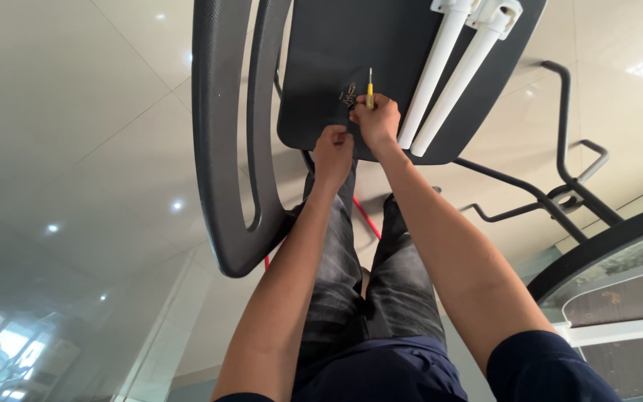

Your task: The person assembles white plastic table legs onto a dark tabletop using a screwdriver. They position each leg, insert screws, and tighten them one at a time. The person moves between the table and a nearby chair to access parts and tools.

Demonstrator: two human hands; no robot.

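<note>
Right hand (376, 119) grips a yellow screwdriver (370, 91) at a bracket (349, 96) on the dark seat panel (336, 67), left hand (332, 152) pinching just below, white legs (448, 74) already attached beside it.

Dark seat panel (336, 67) cut off by top edge; near rim hidden behind both hands. White tube legs (440, 82) run out of frame at top, mounts only partly seen. Curved backrest frame (221, 149) clipped at top too. Screwdriver (370, 88) handle mostly buried in right hand (376, 119). Small metal fitting (349, 95) too small to make out. Left hand (333, 152) fingertips hidden against panel edge. Red item (366, 217) between legs mostly covered.
</note>
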